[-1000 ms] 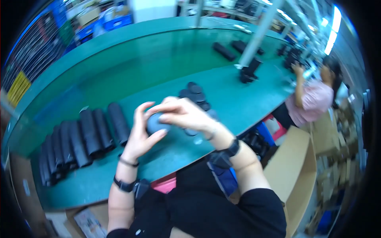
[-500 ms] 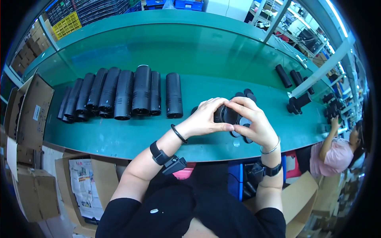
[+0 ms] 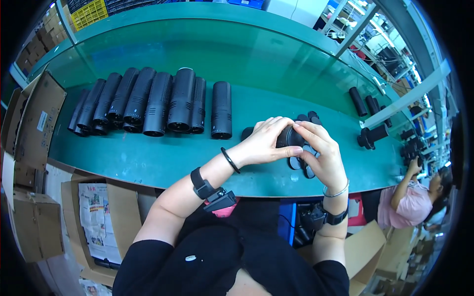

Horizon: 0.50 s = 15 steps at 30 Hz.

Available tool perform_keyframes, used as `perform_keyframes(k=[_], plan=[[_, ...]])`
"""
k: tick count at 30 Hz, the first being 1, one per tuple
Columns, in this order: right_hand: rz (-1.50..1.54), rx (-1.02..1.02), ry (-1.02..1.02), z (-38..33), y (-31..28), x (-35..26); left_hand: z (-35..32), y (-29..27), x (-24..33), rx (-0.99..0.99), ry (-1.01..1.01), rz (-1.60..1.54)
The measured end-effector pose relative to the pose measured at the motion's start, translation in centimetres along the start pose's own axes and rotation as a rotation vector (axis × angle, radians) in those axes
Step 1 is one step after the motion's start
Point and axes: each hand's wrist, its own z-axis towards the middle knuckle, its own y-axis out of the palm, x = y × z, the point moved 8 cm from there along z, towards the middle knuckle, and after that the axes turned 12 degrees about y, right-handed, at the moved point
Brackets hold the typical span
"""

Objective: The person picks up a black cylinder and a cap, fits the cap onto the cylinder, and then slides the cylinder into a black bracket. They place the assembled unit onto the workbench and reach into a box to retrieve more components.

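A black cylindrical tube (image 3: 247, 132) lies across the bench in my grasp, its far end sticking out past my fingers on the left. My left hand (image 3: 264, 143) is wrapped round it. At its right end, my right hand (image 3: 325, 155) has thumb and fingertips closed on the dark round end piece (image 3: 287, 137). Whether that end piece is a separate cap, I cannot tell. Small round grey and black discs (image 3: 309, 170) lie on the bench beside and under my right hand, partly hidden by it. A lone black ribbed tube (image 3: 221, 109) rests further left.
Several black tubes (image 3: 157, 106) lie side by side on the green bench (image 3: 197, 165) at left. More tubes (image 3: 357, 101) and a black flanged part (image 3: 373, 136) lie at right. Open cardboard boxes (image 3: 123, 217) stand below the front edge. A co-worker (image 3: 407, 202) sits at right.
The view has shifted slightly, and the bench items sit a little differently in it. Both hands keep hold of the tube, with the right fingers slightly changed at its end.
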Motion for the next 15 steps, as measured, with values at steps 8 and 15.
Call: perform_keyframes(k=[8,15], plan=[[-0.117,0.033,-0.018,0.3,0.3,-1.2,-0.1,-0.4,0.0,-0.014,0.003,-0.020],[0.003,0.021,-0.036,0.3,-0.4,-0.2,1.1,-0.6,1.1,0.009,0.058,-0.049]])
